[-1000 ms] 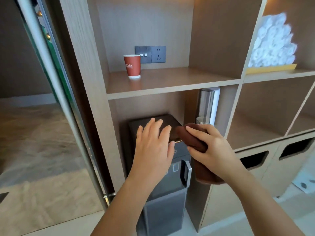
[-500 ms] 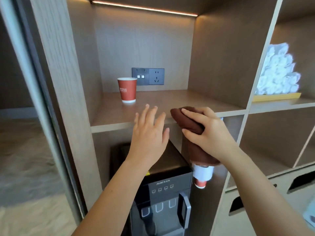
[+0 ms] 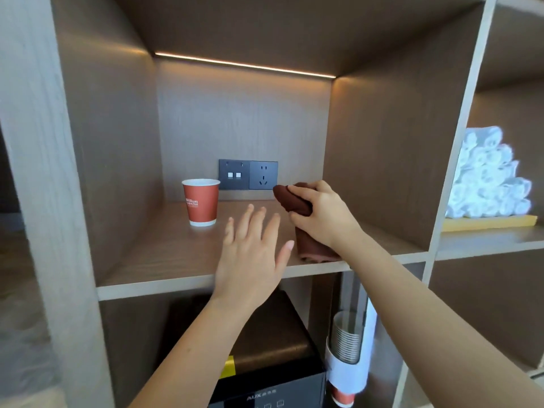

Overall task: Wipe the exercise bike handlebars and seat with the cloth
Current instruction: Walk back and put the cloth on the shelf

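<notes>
Two hands at shelf (image 3: 176,260): right hand (image 3: 322,220) fingers clutch brown cloth (image 3: 312,245); left hand (image 3: 253,254) fingers spread, empty, just beside. No bike in view; likely next: carry cloth there.

Both hands are up from the black water dispenser (image 3: 273,346) to the wooden shelf (image 3: 176,254) above. The right hand (image 3: 322,217) now holds the folded brown cloth (image 3: 294,200) near the grey wall socket (image 3: 263,175); the left hand (image 3: 253,256) hovers open over the shelf.

Red paper cup (image 3: 201,202) on shelf (image 3: 164,254)
</notes>
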Demonstrator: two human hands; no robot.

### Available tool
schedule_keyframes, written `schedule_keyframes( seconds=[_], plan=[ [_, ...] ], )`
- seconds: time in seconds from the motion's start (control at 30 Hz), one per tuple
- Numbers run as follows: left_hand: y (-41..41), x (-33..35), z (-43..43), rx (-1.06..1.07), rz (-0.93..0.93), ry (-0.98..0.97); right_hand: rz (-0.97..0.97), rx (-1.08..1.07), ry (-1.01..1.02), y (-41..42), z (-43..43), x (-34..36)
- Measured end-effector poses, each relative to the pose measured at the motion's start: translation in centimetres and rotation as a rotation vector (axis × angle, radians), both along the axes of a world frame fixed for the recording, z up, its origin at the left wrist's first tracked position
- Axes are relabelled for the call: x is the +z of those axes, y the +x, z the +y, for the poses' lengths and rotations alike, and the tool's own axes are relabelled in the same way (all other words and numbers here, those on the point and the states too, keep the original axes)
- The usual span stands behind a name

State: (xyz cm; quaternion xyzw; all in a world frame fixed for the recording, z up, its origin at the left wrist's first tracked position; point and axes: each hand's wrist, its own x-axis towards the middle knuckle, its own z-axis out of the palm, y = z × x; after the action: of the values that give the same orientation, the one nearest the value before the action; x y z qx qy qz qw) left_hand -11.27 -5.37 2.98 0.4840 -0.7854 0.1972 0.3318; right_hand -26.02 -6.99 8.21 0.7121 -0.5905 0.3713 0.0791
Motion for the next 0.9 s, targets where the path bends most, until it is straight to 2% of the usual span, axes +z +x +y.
schedule_keyframes(
  seconds=[0.07,0.2,0.3,0.37,0.53,0.67,0.9],
  plan=[
    [-0.2,-0.1,-0.2,0.028,0.017,0.012,0.047,-0.024,0.111,0.2,-1.7,-0.6],
    [-0.1,-0.4,-0.6,0.047,0.032,0.038,0.334,-0.096,0.559,-0.2,-3.7,-1.3],
    [-0.2,-0.3,-0.5,0.06,0.011,0.057,0.385,-0.076,0.687,-0.5,-4.1,-0.8],
    [-0.1,-0.2,-0.4,0.062,-0.005,0.071,0.359,-0.057,0.658,-0.4,-3.7,-0.9],
    [0.0,-0.3,-0.2,0.056,-0.071,0.078,0.233,-0.001,0.317,-1.1,-1.2,-2.3],
    [-0.1,-0.6,-0.3,0.079,-0.074,0.089,0.273,0.075,0.144,-1.6,1.4,-3.7],
    [-0.7,-1.0,0.6,0.062,-0.16,0.078,0.298,0.067,0.051,-1.5,3.5,-5.5]
  ],
)
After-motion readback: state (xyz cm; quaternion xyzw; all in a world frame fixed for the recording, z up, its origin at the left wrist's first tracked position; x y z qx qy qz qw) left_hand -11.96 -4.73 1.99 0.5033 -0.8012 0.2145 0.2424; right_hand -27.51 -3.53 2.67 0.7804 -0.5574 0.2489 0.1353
